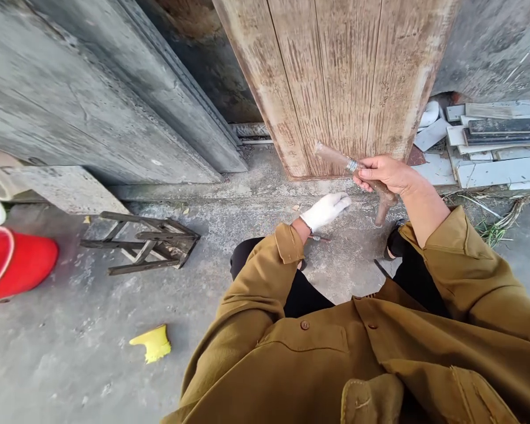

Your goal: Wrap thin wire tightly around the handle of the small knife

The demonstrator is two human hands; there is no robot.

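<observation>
Keep the bare fingers (363, 185) of the right hand (386, 172) wrapped firmly round the wire-bound wooden tool (335, 155), just behind or against the wire binding (352, 165). Seen in front of the lower right of the weathered plank panel (347, 70), pale end pointing far left, bent end towards the near side; cannot tell about contact with the planks. Probably best to check for twist at the binding before pressing. Curled but uncertain in grip: the white-gloved left hand (323, 212), near the panel's foot; better kept clear of the pale end, or used to steady the shaft.
</observation>
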